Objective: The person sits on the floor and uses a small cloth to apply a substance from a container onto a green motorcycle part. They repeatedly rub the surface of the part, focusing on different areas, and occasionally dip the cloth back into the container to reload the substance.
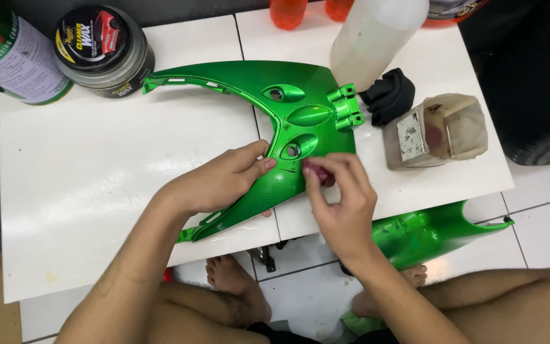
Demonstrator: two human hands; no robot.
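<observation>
The green panel [249, 114] lies on the white surface [97, 191]. The left hand [221, 178] rests flat on it, fingers loosely spread. The right hand [345, 197] pinches a small dark red pad [321, 172] against the panel's edge.

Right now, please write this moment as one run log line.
left hand: presses on green panel | right hand: holds dark red pad against panel | panel: flat on white table
</observation>
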